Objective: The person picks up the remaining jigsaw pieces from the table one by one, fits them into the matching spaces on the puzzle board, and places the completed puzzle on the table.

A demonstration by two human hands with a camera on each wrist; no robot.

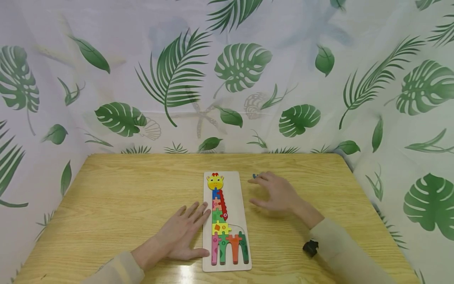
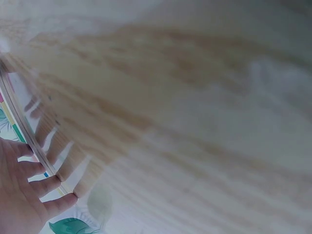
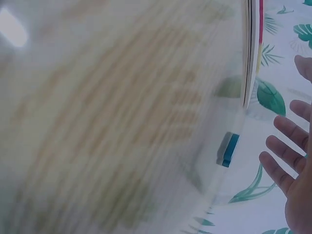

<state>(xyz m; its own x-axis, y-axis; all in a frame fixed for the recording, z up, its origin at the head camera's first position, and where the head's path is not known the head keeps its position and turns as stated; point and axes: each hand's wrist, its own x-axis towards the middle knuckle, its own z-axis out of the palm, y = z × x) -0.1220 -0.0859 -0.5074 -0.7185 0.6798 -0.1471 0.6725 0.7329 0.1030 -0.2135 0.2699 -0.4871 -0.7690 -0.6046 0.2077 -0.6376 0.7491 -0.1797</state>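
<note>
A wooden giraffe puzzle board [image 1: 232, 197] lies upright before me, its coloured pieces set in from the yellow head [image 1: 215, 182] down to the four-coloured legs. An outlined bare recess [image 1: 237, 228] shows at the giraffe's back, beside the yellow body piece [image 1: 219, 227]. My left hand [image 1: 186, 232] rests at the board's left edge with spread fingers, fingertips and thumb touching it. To the right of the board, my right hand [image 1: 274, 192] hovers with loosely spread fingers around a small blue puzzle piece [image 3: 230, 150], which it partly covers in the head view.
The wooden table [image 1: 142, 177] extends on both sides of the board. Its back edge meets a white leaf-patterned curtain [image 1: 227, 79], which also hangs along both sides. A black band [image 1: 311, 248] sits on the right wrist.
</note>
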